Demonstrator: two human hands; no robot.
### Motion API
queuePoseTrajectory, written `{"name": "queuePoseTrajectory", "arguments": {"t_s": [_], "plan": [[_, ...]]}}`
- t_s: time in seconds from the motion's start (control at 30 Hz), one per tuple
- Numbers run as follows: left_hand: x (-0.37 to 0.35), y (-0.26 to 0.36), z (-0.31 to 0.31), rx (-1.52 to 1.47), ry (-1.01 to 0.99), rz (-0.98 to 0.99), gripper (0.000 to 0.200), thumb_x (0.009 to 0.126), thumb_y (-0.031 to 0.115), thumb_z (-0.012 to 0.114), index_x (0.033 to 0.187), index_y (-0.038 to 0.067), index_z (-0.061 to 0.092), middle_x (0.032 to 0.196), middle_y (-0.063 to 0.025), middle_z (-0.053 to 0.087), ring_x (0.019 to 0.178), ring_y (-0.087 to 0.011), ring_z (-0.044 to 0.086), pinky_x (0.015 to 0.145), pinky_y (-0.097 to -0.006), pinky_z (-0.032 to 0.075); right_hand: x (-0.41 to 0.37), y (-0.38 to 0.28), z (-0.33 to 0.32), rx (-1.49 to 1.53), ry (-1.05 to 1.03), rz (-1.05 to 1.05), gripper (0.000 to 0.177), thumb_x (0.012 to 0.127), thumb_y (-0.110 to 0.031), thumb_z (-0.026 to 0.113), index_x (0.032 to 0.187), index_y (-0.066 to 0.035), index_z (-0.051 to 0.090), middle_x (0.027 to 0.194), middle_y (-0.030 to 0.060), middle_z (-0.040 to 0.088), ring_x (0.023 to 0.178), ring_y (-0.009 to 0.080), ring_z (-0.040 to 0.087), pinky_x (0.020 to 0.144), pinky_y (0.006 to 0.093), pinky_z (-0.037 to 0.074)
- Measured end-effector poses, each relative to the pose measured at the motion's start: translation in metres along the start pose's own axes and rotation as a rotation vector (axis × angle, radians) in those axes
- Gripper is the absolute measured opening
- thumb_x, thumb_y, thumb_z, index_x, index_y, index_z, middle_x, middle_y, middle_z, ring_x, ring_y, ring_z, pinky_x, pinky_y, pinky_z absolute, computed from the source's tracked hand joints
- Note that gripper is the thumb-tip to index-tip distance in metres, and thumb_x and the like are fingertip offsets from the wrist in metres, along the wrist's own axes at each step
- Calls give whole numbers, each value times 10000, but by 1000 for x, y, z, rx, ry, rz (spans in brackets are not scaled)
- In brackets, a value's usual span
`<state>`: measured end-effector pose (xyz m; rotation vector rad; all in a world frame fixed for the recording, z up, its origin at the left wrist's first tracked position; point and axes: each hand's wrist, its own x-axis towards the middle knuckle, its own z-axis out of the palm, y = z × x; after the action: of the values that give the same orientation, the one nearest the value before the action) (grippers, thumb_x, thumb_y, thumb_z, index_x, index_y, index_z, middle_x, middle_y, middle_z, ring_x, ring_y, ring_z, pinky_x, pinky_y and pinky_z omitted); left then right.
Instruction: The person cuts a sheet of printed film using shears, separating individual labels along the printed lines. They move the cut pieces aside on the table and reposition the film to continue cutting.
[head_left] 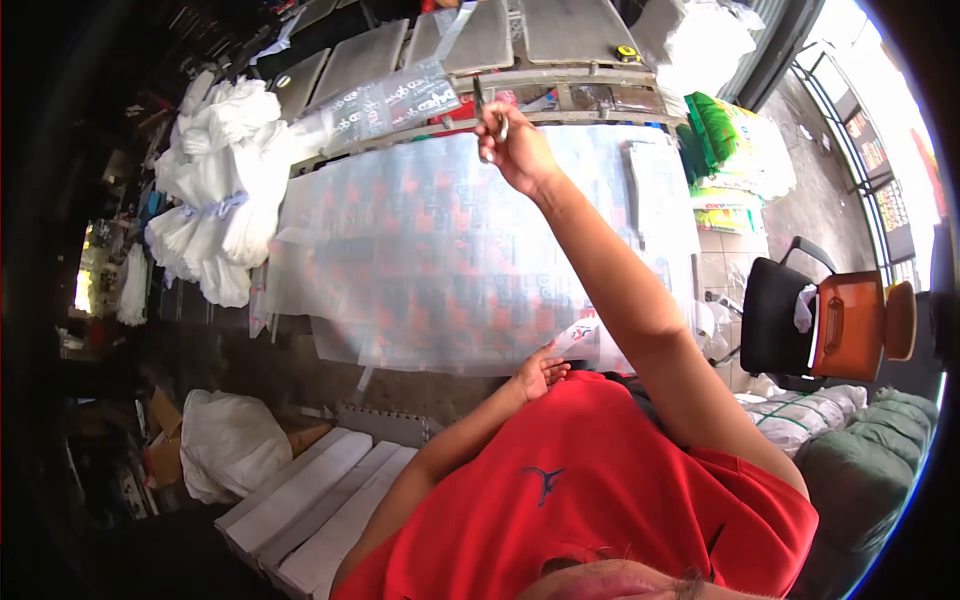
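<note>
My right hand [518, 150] is stretched out over the far edge of the table, closed around what looks like a pair of scissors [479, 97], dark blade pointing away from me. A wide translucent plastic sheet [430, 250] with faint red and blue print lies flat below that arm. Close to my body, at the sheet's near edge, is my left hand [541, 374], its fingers apart and holding nothing I can see. Beside it, a white printed strip of plastic [580, 338] curls up at the edge.
Bundled white plastic [225, 190] hangs at the left. Grey panels [460, 40] and a yellow tape measure [627, 53] lie beyond the sheet. Green and yellow sacks [725, 150], an orange and black chair [830, 315] and wrapped bales [865, 460] stand right. White long boxes [310, 500] sit lower left.
</note>
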<state>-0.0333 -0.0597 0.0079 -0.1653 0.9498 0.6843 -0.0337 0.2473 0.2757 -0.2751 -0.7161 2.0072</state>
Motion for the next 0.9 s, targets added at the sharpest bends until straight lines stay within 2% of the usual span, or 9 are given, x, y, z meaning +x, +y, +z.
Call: {"name": "queuePoseTrajectory", "arguments": {"t_s": [0.13, 0.2, 0.27, 0.37, 0.6, 0.67, 0.73, 0.8, 0.9], "plan": [[-7, 1, -10, -241, 131, -100, 751, 659, 663, 696, 913, -30, 552, 825, -180, 661, 696, -282, 632, 732, -387, 540, -55, -37, 78, 138, -142, -29, 121, 922, -41, 442, 989, -72, 537, 771, 33, 511, 605, 106, 443, 542, 234, 382], [9, -3, -39, -413, -38, -114, 651, 712, 598, 689, 837, -27, 555, 830, -184, 665, 736, -298, 648, 720, -403, 539, -133, -68, 94, 25, -119, 45, 116, 922, -116, 530, 1036, -95, 539, 699, -9, 472, 563, 85, 414, 502, 210, 325], [11, -9, -50, -400, 12, 2, 490, 787, 476, 667, 787, -5, 572, 789, -169, 658, 688, -288, 637, 682, -400, 542, -190, -78, 67, 151, -23, 149, 133, 905, -146, 570, 1019, -88, 534, 684, 7, 466, 512, 68, 399, 396, 179, 302], [7, -12, -64, -512, 126, 116, 324, 840, 292, 648, 875, -20, 571, 811, -160, 640, 706, -261, 623, 674, -380, 543, -187, -61, 82, -69, -183, 162, 128, 913, -136, 560, 1019, -68, 537, 700, 32, 483, 464, 70, 384, 395, 180, 327], [-5, 6, -68, -294, 24, 76, 268, 863, 260, 619, 946, 5, 601, 802, -109, 672, 668, -199, 652, 589, -310, 540, -183, 7, 73, -364, -49, 164, 176, 893, -80, 509, 1056, -23, 547, 640, 27, 452, 480, 118, 429, 416, 229, 379], [-5, 10, -73, -331, -63, 97, 314, 877, 299, 604, 984, 4, 612, 808, -82, 687, 669, -165, 661, 563, -290, 533, -215, 3, 33, -429, -318, 93, 213, 839, -42, 567, 1048, -10, 545, 595, 54, 457, 410, 127, 431, 349, 229, 365], [-17, 10, -76, -296, -37, 125, 327, 880, 317, 593, 971, 4, 620, 811, -75, 688, 654, -156, 648, 538, -265, 514, -246, 11, 9, -467, -92, 258, 201, 837, -86, 595, 1027, -27, 563, 601, 44, 484, 417, 106, 438, 338, 216, 355], [-14, 5, -89, -314, -98, 135, 334, 876, 327, 592, 951, 3, 626, 799, -70, 686, 643, -143, 633, 523, -253, 497, -267, 35, -30, -154, 201, 426, 228, 826, -125, 633, 1026, -31, 577, 626, 45, 518, 417, 99, 446, 341, 214, 367], [-9, -1, -105, -291, -49, 123, 288, 869, 309, 602, 935, 31, 640, 742, -69, 653, 631, -155, 614, 524, -267, 490, -287, 62, -30, -725, 85, 475, 285, 849, -231, 645, 1039, -25, 594, 619, 42, 544, 410, 85, 444, 354, 207, 322]]}}
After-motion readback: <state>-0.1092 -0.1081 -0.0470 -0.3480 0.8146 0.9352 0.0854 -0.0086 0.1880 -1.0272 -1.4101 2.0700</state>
